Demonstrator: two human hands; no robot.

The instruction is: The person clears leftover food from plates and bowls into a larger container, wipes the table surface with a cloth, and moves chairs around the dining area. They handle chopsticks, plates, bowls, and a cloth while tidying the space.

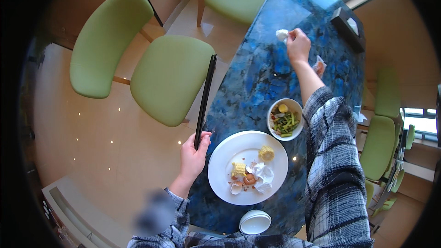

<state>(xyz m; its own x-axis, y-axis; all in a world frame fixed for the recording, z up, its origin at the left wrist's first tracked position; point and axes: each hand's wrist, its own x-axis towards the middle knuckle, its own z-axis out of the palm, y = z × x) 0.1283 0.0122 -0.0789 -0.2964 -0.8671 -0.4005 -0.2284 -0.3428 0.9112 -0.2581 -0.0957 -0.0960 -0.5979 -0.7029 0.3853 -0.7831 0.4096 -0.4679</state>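
Note:
Black chopsticks (205, 101) point away from me, gripped near one end by my left hand (193, 156) at the table's left edge. My right hand (299, 45) reaches over the far part of the blue stone-patterned table (234, 100), its fingers closed on a crumpled white tissue (282, 34). Between my arms lies a white plate (217, 165) with corn cob pieces (266, 153), broken eggshells (236, 188) and a crumpled napkin (264, 176). Beyond it, a white bowl (270, 129) holds cut green vegetables (286, 123) and half an egg.
Small white bowls (255, 222) sit at the near edge. A crumpled clear wrapper (319, 66) lies beside my right forearm. A dark tissue box (348, 29) stands at the far right edge. Green chairs (172, 79) stand left of the table; more chairs are at right.

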